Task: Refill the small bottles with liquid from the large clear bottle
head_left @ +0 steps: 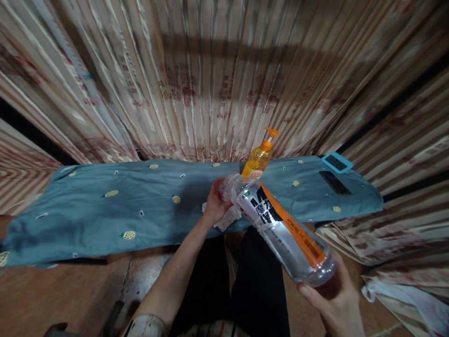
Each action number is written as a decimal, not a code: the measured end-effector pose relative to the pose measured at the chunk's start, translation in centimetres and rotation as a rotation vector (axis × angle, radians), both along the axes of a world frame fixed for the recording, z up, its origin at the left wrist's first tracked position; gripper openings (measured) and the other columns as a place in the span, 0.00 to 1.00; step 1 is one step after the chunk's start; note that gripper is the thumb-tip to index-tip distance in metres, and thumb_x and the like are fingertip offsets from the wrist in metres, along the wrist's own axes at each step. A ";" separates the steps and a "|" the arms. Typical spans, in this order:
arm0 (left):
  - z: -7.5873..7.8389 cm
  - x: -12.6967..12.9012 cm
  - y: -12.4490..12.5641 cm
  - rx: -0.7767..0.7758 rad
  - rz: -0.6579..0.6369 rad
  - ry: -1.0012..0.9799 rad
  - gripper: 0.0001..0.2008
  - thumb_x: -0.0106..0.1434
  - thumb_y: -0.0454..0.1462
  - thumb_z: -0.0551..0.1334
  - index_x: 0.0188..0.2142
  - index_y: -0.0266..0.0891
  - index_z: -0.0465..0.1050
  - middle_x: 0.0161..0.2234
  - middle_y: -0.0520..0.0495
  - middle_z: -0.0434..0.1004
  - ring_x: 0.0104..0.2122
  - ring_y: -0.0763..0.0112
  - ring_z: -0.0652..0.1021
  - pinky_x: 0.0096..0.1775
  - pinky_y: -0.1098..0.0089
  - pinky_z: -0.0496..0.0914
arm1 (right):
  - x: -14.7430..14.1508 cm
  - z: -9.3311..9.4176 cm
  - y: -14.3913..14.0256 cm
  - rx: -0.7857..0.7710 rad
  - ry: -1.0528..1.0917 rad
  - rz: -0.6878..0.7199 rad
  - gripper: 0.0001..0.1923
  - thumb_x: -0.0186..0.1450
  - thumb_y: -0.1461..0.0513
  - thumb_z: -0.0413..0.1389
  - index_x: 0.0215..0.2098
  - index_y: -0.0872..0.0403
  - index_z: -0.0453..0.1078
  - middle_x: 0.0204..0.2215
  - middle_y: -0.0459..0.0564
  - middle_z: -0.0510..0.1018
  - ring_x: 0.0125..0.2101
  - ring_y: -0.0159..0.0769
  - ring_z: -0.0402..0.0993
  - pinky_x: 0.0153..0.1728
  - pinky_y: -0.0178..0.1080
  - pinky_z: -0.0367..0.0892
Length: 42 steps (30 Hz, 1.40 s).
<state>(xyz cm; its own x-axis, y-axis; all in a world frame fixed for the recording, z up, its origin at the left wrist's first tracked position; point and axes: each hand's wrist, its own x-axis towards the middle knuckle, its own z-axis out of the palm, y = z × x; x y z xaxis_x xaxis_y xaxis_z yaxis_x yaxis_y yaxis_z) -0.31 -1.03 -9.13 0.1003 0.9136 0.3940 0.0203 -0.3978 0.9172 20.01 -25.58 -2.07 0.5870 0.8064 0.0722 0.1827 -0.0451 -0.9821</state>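
Bottle (280, 224) clear glossy plastic; table cover (105, 210) matt cloth; curtain (210, 84) satiny.

Light: dim, warm indoor tone, brightest on the curtain (217, 70) toward 12 o'clock.
Shadows: floor darkest at 6 to 8 o'clock.
Glare: small glints on the bottle (280, 224).
Distortion: strong wide-angle bending at 3 and 9 o'clock.
Blur: edges soft.
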 end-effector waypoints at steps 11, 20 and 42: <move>-0.5 0.1 0.4 0.022 0.006 -0.009 0.38 0.50 0.44 0.77 0.57 0.43 0.64 0.56 0.40 0.75 0.56 0.51 0.77 0.61 0.50 0.69 | -0.3 0.4 0.5 0.057 -0.040 0.026 0.45 0.51 0.50 0.74 0.63 0.52 0.66 0.56 0.57 0.80 0.52 0.52 0.80 0.50 0.44 0.76; -0.2 -0.1 0.1 0.023 0.010 0.029 0.39 0.51 0.46 0.77 0.58 0.42 0.63 0.57 0.39 0.75 0.57 0.52 0.77 0.61 0.52 0.69 | -0.6 1.4 0.8 0.003 0.057 -0.001 0.49 0.48 0.48 0.75 0.63 0.52 0.66 0.57 0.56 0.79 0.56 0.51 0.76 0.54 0.42 0.70; -0.4 0.0 0.2 0.060 0.031 0.058 0.37 0.53 0.45 0.76 0.58 0.42 0.63 0.56 0.39 0.75 0.57 0.51 0.77 0.61 0.50 0.70 | 0.2 1.5 1.2 0.065 0.002 0.017 0.45 0.48 0.51 0.76 0.61 0.51 0.71 0.56 0.54 0.81 0.55 0.51 0.79 0.54 0.41 0.73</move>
